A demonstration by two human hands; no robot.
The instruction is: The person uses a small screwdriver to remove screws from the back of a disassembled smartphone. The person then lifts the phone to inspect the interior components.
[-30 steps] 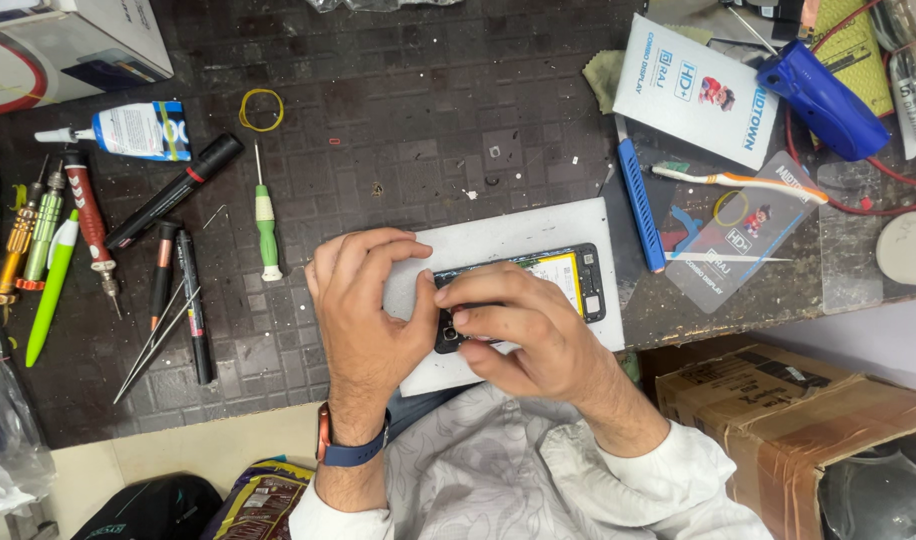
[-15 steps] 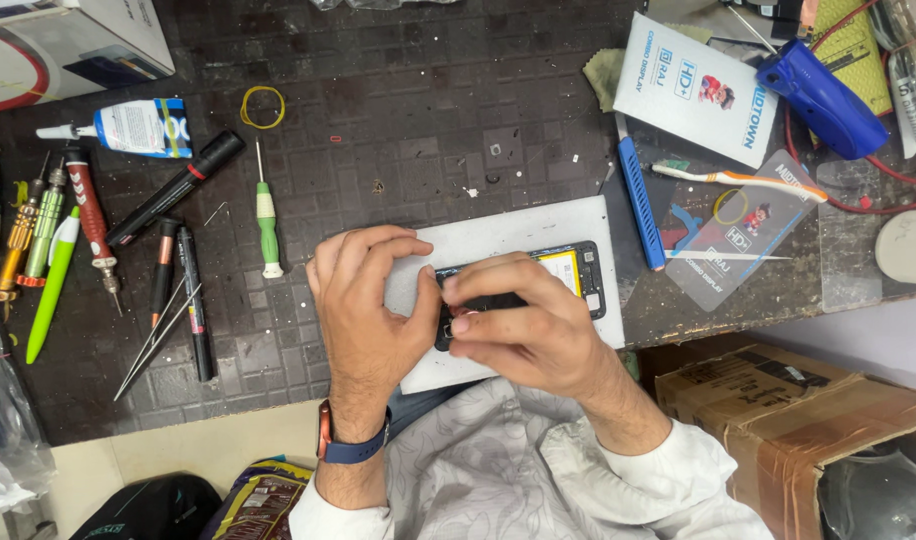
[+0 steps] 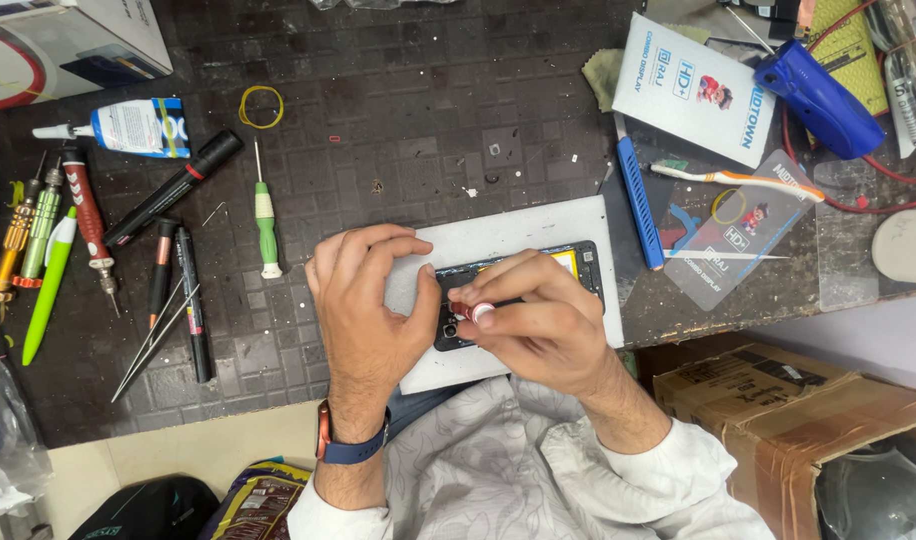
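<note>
Seen from above, two hands work on an opened black phone [image 3: 568,268] lying flat on a white mat [image 3: 518,232] near the front edge of a dark worktable [image 3: 398,120]. The phone's back is off, showing a yellow battery. The left hand [image 3: 363,310] presses its fingers against the phone's left end. The right hand [image 3: 538,325] pinches a small red-and-white piece [image 3: 475,311] over the phone.

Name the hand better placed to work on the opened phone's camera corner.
Probably the right hand: its fingertips pinch over that corner of the phone, while the left hand braces the phone's end on the white pad.
</note>
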